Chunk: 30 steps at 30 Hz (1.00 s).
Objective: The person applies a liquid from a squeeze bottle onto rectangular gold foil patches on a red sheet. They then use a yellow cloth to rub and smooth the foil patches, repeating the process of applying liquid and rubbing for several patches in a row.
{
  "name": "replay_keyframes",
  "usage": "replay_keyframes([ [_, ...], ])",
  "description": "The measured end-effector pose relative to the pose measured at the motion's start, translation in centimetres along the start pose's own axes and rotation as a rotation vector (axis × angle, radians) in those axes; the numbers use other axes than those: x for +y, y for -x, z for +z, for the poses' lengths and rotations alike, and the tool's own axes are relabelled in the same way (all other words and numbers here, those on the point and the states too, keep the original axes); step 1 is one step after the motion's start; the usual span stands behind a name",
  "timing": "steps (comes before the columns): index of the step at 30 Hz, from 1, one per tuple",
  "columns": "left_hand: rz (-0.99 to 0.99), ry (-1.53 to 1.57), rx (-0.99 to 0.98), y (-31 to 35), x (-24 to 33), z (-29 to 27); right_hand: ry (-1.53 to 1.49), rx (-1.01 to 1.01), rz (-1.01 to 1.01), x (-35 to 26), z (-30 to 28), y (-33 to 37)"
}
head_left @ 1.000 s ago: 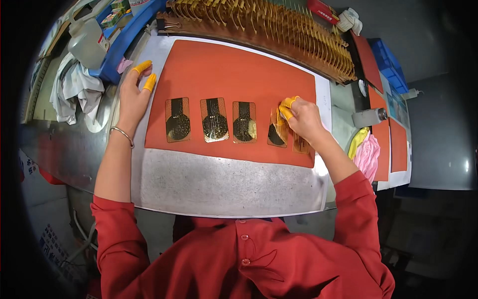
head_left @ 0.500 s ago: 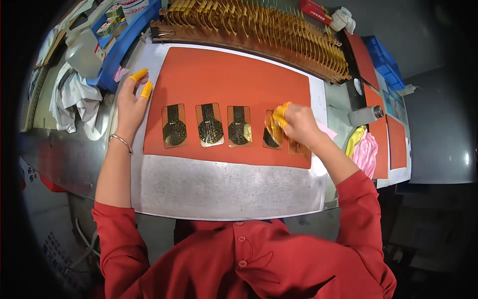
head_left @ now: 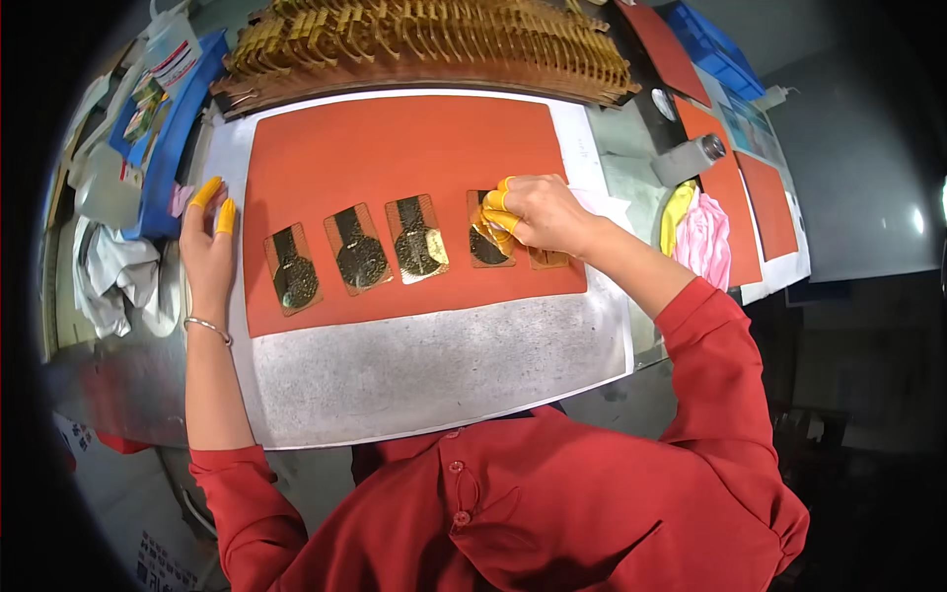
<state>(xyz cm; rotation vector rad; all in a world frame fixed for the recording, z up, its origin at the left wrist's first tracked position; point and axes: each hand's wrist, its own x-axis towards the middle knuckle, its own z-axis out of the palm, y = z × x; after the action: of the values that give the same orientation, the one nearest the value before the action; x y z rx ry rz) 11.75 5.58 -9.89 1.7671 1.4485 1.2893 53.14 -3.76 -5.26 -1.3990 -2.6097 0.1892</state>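
— What has changed on the orange mat (head_left: pixel 395 148) in the last second?

— Very little among the pieces. Four gold cards with dark round medallions lay in a row across the mat's near half then, and they lie in the same order now: the first card (head_left: pixel 293 268) nearest the left edge, the second card (head_left: pixel 358 249), the third card (head_left: pixel 417 237), and the fourth card (head_left: pixel 485 229) towards the right edge. The right hand (head_left: pixel 538 212) was on that fourth card a second ago and has stayed there.

— How is that hand held?

— Its yellow-capped fingertips (head_left: pixel 496 209) are bunched together and press down on the fourth card, half covering it. Whether they pinch its edge or only rub its face, the view does not show. A fifth gold piece (head_left: pixel 548 259) peeks out under the wrist, close to the mat's right edge.

— And the left hand (head_left: pixel 209 252)?

— It lies flat with fingers together at the mat's left edge, just beside the first card, holding nothing. It has barely shifted.

— What does that suggest about the work?

— Seemingly the person is dwelling on the fourth card, with three cards already laid out to its left. The long rack of gold pieces (head_left: pixel 424 44) along the bench's far edge looks untouched.
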Motion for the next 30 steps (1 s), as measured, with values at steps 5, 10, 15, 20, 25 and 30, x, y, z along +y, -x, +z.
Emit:
replay_keyframes([
  [5,0.050,-0.017,-0.035,-0.3,-0.3,0.2,0.009,0.066,0.089,1.0,-0.6,-0.8],
  [10,0.059,-0.080,-0.033,-0.2,0.5,0.3,-0.016,0.046,0.043,0.4,-0.8,0.0],
  [15,0.074,-0.069,-0.002,0.1,0.3,0.0,-0.053,0.093,-0.006,0.5,-0.3,0.0],
  [20,0.126,-0.167,-0.025,-0.3,0.2,0.3,-0.006,0.121,0.109,1.5,-0.2,-1.1],
  [25,0.111,-0.111,-0.006,0.0,-0.2,0.2,-0.068,0.002,-0.028,-0.6,-0.2,-0.6],
  [30,0.109,-0.119,-0.020,-0.4,0.0,0.5,-0.042,0.020,0.086,0.5,-0.7,-1.3],
])
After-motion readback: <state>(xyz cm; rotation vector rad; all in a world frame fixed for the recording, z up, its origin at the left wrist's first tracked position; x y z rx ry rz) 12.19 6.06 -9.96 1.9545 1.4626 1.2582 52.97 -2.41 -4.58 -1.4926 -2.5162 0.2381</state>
